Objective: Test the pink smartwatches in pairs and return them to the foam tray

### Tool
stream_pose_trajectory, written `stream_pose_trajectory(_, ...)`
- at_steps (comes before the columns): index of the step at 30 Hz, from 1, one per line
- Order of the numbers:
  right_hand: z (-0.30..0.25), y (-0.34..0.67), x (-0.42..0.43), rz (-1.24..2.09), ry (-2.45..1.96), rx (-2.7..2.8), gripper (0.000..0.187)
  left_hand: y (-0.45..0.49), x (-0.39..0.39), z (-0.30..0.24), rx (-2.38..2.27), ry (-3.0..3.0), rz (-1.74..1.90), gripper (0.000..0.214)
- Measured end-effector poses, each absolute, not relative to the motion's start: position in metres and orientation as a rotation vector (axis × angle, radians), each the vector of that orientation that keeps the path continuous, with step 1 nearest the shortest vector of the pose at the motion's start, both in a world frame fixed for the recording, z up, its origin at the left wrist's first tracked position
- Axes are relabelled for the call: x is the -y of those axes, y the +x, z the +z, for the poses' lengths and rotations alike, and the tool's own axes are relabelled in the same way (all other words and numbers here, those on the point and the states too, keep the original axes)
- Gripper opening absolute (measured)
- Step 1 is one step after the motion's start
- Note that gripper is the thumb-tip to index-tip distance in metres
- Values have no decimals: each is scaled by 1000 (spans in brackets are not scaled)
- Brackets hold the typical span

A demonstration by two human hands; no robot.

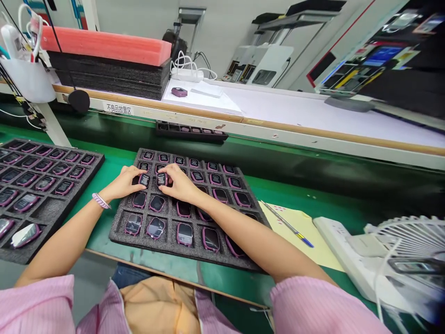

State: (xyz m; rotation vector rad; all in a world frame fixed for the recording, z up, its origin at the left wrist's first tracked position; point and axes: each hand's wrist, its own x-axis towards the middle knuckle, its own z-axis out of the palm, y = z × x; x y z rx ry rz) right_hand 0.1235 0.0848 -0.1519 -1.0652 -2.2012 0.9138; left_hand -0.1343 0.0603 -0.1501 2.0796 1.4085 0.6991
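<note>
A dark foam tray (120, 227) lies in front of me, its pockets filled with purple-framed smartwatch cases, several of them with lit text on their screens. My left hand (125, 183) pinches one lit watch case (144, 180) by its sides, in the third row from the back. Just to the right, my right hand (179, 183) grips a second lit watch case (162, 179) between thumb and fingers. Both cases sit at or just above their pockets; I cannot tell which. The nearest row, such as this watch case (184, 234), has dark screens.
At left is another foam tray (50, 208) of watch cases. A pen (288, 225) lies on yellow paper (278, 227) to the right, beside a white power strip (342, 253) and a fan (410, 236). A shelf (257, 121) behind carries stacked foam (111, 72) and a watch case (179, 92).
</note>
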Motion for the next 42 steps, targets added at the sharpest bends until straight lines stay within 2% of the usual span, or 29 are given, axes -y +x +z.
stream_pose_trajectory(3,-150,118,-84,709,-1146,2332,51,-135,-58,-149,-1500,2126,633,68)
stream_pose_trajectory(6,-139,125,-84,612,-1188,2377,62,-130,-55,-140,-1572,2164,624,74)
stream_pose_trajectory(8,-125,140,-85,496,-1197,2384,63,-115,-54,-127,-1577,2234,632,62)
stream_pose_trajectory(10,-106,160,-85,357,-1251,2386,51,-90,-53,-112,-1567,2335,577,43)
stream_pose_trajectory(13,-82,189,-80,156,-1525,2454,32,-42,-55,-97,-1606,2426,398,27)
stream_pose_trajectory(16,-78,204,-67,80,-1795,2558,28,0,-57,-100,-1637,2421,331,25)
stream_pose_trajectory(20,-103,207,-50,148,-1843,2526,28,24,-58,-113,-1680,2352,360,19)
stream_pose_trajectory(22,-116,207,-46,203,-1798,2463,24,23,-58,-115,-1656,2294,421,13)
stream_pose_trajectory(28,-131,213,-52,495,-1512,2229,16,10,-71,-90,-1361,1930,680,15)
stream_pose_trajectory(31,-135,218,-58,705,-1362,2078,8,9,-76,-76,-1143,1692,806,42)
stream_pose_trajectory(33,-138,221,-62,1050,-1183,1849,17,10,-77,-74,-1039,1574,848,54)
stream_pose_trajectory(35,-139,223,-64,1469,-967,1450,27,13,-75,-79,-986,1493,861,56)
stream_pose_trajectory(37,-139,224,-65,1742,-812,1063,32,16,-72,-89,-980,1446,851,54)
stream_pose_trajectory(40,-141,223,-63,1857,-767,875,33,17,-67,-103,-1027,1431,855,47)
stream_pose_trajectory(42,-143,222,-61,1880,-750,884,41,15,-65,-108,-1116,1542,908,40)
